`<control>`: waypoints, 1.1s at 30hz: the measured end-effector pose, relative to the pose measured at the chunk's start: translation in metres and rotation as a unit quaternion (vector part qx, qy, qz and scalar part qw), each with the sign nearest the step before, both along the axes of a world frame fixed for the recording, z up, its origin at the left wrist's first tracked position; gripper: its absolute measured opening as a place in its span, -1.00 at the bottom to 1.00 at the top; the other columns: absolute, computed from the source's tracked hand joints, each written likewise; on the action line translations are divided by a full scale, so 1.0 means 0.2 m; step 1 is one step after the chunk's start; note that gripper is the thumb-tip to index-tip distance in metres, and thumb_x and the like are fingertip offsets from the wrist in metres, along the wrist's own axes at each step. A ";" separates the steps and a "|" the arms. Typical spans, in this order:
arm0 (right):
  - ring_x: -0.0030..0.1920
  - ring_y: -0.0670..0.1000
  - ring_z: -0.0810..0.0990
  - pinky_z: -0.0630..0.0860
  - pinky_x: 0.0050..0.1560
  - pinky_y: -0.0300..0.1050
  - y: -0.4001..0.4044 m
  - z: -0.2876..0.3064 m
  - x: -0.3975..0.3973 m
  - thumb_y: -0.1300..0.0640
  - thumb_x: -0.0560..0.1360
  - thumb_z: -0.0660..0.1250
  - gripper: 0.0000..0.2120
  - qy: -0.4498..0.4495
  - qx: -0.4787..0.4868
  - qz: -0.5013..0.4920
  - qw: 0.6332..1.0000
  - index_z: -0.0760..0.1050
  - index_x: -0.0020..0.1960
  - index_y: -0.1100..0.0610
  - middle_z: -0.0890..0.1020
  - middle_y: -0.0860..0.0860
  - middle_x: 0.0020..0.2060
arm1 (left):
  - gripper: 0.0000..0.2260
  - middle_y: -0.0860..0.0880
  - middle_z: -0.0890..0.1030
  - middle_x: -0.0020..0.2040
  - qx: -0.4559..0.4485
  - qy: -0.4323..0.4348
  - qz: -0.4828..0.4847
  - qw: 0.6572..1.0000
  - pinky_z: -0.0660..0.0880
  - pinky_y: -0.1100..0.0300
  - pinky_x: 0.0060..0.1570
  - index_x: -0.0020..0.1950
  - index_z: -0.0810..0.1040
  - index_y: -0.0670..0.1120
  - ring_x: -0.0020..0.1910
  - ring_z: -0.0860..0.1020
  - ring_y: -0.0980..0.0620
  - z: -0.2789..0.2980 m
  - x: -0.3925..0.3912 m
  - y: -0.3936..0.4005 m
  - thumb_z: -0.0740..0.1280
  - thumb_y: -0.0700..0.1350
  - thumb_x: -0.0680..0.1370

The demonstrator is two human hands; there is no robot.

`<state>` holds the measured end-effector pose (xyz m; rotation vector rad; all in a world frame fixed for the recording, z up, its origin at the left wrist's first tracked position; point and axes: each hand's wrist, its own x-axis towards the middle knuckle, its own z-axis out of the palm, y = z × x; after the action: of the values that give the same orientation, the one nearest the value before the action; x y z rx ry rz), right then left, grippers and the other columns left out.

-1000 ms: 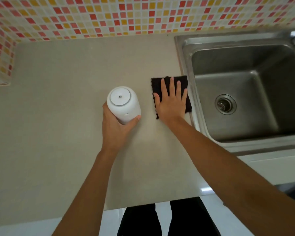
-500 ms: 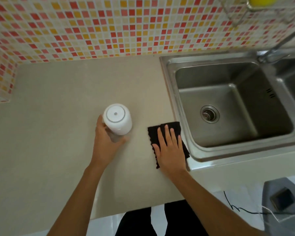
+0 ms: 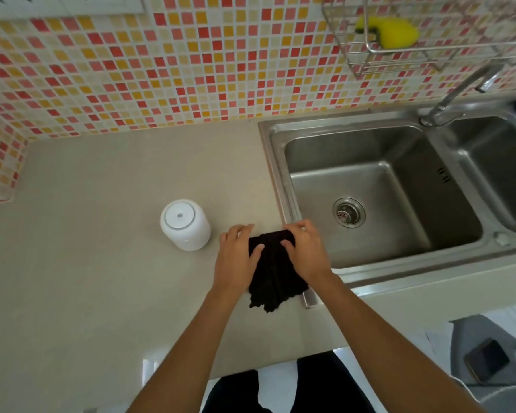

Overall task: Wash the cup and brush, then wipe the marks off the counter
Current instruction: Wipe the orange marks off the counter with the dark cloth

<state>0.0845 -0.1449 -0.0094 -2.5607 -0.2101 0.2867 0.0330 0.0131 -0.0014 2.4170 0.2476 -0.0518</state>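
While the white cup [image 3: 186, 224] is sitting upside down on the beige tabletop [image 3: 102, 278], untouched and just left of the hands, the person is gathering a black cloth [image 3: 273, 272] at the sink's [image 3: 370, 204] near-left corner. Both the left hand [image 3: 236, 257] and the right hand [image 3: 306, 253] are pinching the cloth's top edge, fingers curled round it, and the rest is hanging bunched between the wrists.

I hold a black crumpled cloth [image 3: 273, 272] between my left hand [image 3: 236, 260] and right hand [image 3: 306, 254], both gripping it over the beige stone desk [image 3: 102, 278], beside the steel double sink [image 3: 379, 201]. A white upturned plastic cup [image 3: 185, 224] stands just left of my hands.
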 end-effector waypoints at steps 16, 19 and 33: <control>-0.13 0.01 0.61 0.46 -0.06 -0.16 -0.67 0.22 0.45 0.19 0.43 0.43 -0.91 0.148 0.181 0.044 0.971 0.55 -0.11 0.04 0.66 0.09 -0.15 | -0.88 0.01 0.63 -0.04 0.033 0.114 -0.100 0.988 0.47 0.05 0.03 0.06 0.56 0.04 -0.04 0.57 -0.03 0.20 0.39 -0.45 0.33 0.02 0.56; -0.20 -0.04 0.56 0.42 -0.16 -0.32 -0.86 0.33 0.58 0.22 0.43 0.43 -0.83 0.118 0.208 0.058 0.969 0.54 -0.03 0.03 0.62 0.11 -0.19 | -0.79 0.08 0.53 -0.30 0.004 0.114 -0.116 0.987 0.40 0.20 -0.19 -0.27 0.48 0.15 -0.18 0.54 0.00 0.29 0.49 -0.62 0.34 -0.03 0.56; -0.01 -0.10 0.63 0.57 0.08 -0.08 -1.46 1.05 1.02 0.20 0.49 0.40 -0.82 -0.064 0.299 0.094 0.948 0.60 -0.01 -0.06 0.65 -0.10 -0.08 | -0.91 0.15 0.58 -0.08 -0.003 -0.066 -0.151 0.986 0.47 0.31 -0.04 0.02 0.58 0.00 -0.06 0.54 0.20 1.02 0.99 -1.09 0.39 -0.10 0.53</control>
<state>0.2879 -0.4365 0.2012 -1.9582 -0.5087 0.1009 0.2314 -0.2051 0.2020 2.4204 -0.1808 -0.0299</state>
